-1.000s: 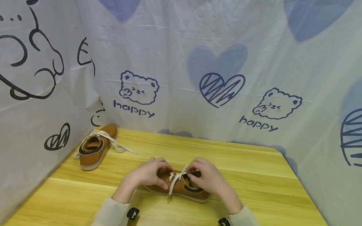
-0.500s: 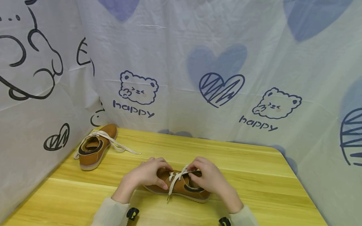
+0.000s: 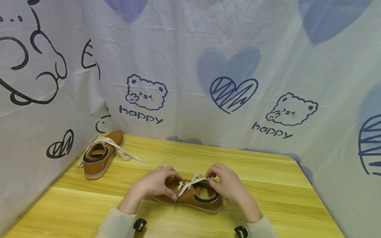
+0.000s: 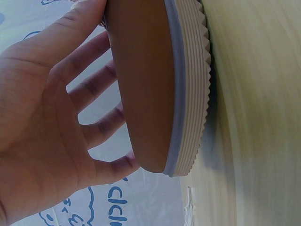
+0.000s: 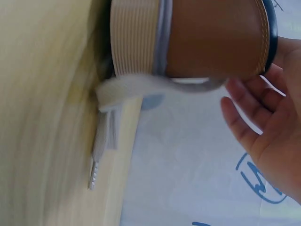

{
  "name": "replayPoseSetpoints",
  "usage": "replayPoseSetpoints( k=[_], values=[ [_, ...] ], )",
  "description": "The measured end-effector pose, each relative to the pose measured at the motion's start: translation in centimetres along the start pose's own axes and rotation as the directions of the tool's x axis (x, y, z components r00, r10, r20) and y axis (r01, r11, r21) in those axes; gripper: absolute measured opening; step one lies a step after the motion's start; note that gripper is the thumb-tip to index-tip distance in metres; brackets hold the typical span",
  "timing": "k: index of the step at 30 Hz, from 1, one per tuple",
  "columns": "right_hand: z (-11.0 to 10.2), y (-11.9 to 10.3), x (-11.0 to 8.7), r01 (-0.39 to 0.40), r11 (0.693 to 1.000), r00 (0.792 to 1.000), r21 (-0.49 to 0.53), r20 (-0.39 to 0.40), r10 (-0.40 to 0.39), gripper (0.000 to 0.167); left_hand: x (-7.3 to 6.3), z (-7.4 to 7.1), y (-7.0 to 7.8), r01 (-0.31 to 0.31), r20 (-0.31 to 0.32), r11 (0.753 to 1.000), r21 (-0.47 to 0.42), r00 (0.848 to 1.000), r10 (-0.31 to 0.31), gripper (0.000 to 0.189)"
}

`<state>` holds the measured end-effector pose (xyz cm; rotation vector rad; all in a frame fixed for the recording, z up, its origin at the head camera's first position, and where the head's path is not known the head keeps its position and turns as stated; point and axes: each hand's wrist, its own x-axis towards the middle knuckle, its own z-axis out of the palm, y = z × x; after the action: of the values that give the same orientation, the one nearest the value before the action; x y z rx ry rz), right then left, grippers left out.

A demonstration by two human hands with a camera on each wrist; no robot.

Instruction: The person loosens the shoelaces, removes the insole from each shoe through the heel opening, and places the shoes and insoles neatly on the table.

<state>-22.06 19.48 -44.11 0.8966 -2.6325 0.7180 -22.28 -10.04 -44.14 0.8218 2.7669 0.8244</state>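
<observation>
A brown lace-up shoe (image 3: 190,202) lies on the table, toe to the left, its heel (image 5: 211,40) close in the right wrist view. My left hand (image 3: 159,181) spans the toe, thumb on the near side and fingers over the far side; the left wrist view shows its fingertips against the brown upper (image 4: 146,94). Above the shoe's opening, my right hand (image 3: 224,181) pinches a cream shoelace (image 3: 200,180) between thumb and forefinger. A length of lace (image 5: 141,86) hangs past the heel, its metal-tipped end (image 5: 94,174) low beside the table top.
A matching brown shoe (image 3: 94,168) stands at the back left, its loose lace (image 3: 126,154) trailing across the wooden table (image 3: 256,165). Printed cloth (image 3: 184,66) hangs behind the table and along its left side. Black wrist devices (image 3: 140,224) sit by both sleeves.
My right hand has moved right and slightly up, drawing the lace over the opening. The lace end that hung down the near side is shorter now. My left hand stays in place.
</observation>
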Motion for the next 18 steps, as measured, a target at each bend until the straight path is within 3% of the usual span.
replayPoseSetpoints(
  k=[7, 12, 18],
  values=[
    [-0.5, 0.4, 0.0, -0.013, 1.000, 0.994, 0.015, 0.105, 0.011, 0.007, -0.1, 0.0, 0.0, 0.005, -0.004, 1.000, 0.002, 1.000, -0.005, 0.060],
    [-0.2, 0.2, 0.0, 0.004, 1.000, 0.999, 0.003, 0.044, -0.004, 0.008, 0.0, 0.1, 0.0, 0.006, -0.004, 1.000, 0.005, 1.000, -0.006, 0.060],
    [0.7, -0.6, 0.2, 0.102, 0.994, 0.994, 0.026, -0.040, -0.101, 0.010, 0.1, 0.1, -0.1, -0.002, -0.005, 1.000, 0.009, 1.000, 0.002, 0.060]
  ],
)
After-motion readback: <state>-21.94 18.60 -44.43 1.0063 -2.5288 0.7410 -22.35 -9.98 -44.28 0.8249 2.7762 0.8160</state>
